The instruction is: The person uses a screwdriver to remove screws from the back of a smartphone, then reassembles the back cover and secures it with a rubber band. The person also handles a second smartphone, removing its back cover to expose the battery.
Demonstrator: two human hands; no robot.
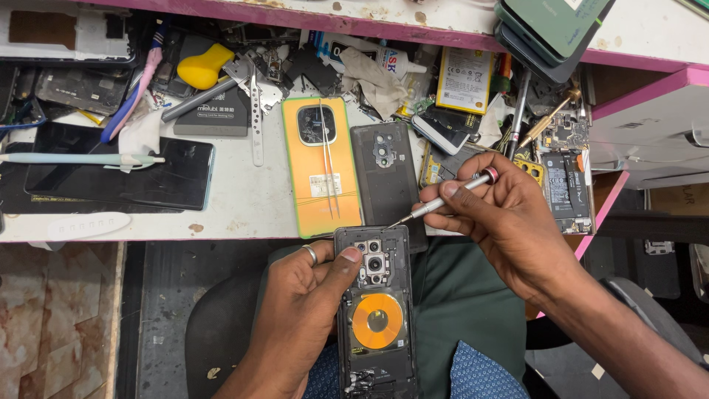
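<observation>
Left hand (pixel 299 310) wraps the left edge of an opened black smartphone with its back cover off (pixel 377 310); thumb pressed flat beside the camera cluster, a silver ring on one finger. Phone sits upright over the person's lap, just below the front edge of the white, scuffed workbench (pixel 236 203). A round orange-copper coil (pixel 377 321) shows at the phone's middle.

Right hand (pixel 502 214) pinches a slim silver precision screwdriver with a red cap (pixel 443 201) between thumb and fingers; tip touches the phone's upper right corner.

On the bench just above: an orange phone back panel with a square camera window (pixel 321 166), thin metal tweezers (pixel 329 166) lying across it. Beside it, touching, a dark translucent phone back cover (pixel 385 177). Further left, a black glass screen panel (pixel 122 174) under a pale mint stylus-shaped tool (pixel 77 159).
</observation>
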